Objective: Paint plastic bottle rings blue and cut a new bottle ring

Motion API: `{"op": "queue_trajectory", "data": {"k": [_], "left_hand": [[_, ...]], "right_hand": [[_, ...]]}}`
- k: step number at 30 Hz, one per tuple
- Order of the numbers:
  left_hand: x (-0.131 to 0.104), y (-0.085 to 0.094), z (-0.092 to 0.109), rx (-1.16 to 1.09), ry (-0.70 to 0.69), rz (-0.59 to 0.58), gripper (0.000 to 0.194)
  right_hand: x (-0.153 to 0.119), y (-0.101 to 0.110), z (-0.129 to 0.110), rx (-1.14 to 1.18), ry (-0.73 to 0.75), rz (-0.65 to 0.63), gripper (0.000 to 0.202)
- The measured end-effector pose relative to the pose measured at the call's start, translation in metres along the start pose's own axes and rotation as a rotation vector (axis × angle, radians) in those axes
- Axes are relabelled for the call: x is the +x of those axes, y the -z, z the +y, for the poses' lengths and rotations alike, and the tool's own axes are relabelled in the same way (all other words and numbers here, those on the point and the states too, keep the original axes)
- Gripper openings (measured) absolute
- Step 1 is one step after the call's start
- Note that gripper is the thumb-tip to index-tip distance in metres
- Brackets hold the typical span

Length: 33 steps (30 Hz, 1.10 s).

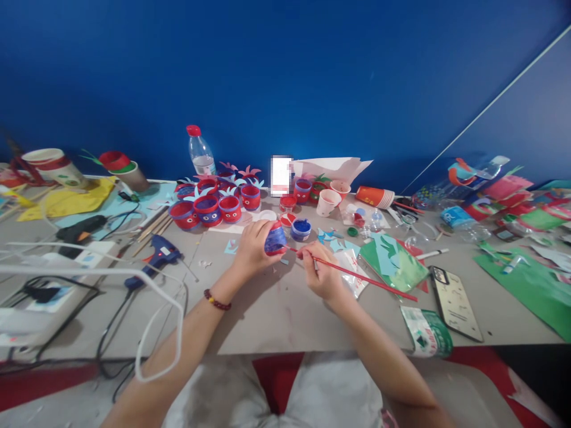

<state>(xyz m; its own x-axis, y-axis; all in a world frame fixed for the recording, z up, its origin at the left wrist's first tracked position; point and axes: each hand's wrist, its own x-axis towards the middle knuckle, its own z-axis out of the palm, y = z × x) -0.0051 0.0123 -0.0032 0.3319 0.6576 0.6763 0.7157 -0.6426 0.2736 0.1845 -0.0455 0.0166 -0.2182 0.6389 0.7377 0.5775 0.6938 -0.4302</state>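
Note:
My left hand point(255, 248) is wrapped round a small paper cup point(275, 238) painted blue and red, tilted on its side above the table. Between the fingers of my right hand point(322, 270) is a paintbrush with a long red handle point(370, 278); its tip is at the cup's lower edge. Just behind the cup stands an open jar of blue paint point(301, 229). A jar of red paint point(288, 204) is farther back. To the left sit several painted cups with eyes and paper leaves point(207, 211).
A blue glue gun point(161, 252) and a white power strip point(57, 303) with loose cables lie at left. A water bottle point(200, 153) stands near the blue wall. On the right are a phone point(455, 303), green paper point(529, 285) and stacked red cups point(375, 197).

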Motion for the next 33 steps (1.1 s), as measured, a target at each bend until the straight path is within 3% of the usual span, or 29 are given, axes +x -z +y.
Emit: {"op": "queue_trajectory", "data": {"k": [9, 14, 20, 26, 33], "left_hand": [[0.0012, 0.0026, -0.0004, -0.025, 0.044, -0.051, 0.068], [0.0010, 0.0017, 0.0000, -0.025, 0.015, -0.004, 0.061], [0.0003, 0.0013, -0.0008, -0.011, 0.017, -0.026, 0.067], [0.0014, 0.0029, 0.0005, -0.027, 0.036, -0.035, 0.062], [0.0007, 0.0016, -0.0013, 0.003, 0.026, -0.035, 0.067]], "right_hand": [[-0.0013, 0.0017, 0.0007, 0.081, -0.040, 0.002, 0.020], [-0.0010, 0.0022, 0.0019, 0.031, -0.043, 0.043, 0.020], [-0.0017, 0.0007, 0.0002, 0.068, -0.042, 0.024, 0.021], [-0.0031, 0.0003, 0.0013, 0.029, -0.056, 0.094, 0.020], [-0.0048, -0.0026, 0.0003, 0.063, -0.095, 0.058, 0.021]]}}
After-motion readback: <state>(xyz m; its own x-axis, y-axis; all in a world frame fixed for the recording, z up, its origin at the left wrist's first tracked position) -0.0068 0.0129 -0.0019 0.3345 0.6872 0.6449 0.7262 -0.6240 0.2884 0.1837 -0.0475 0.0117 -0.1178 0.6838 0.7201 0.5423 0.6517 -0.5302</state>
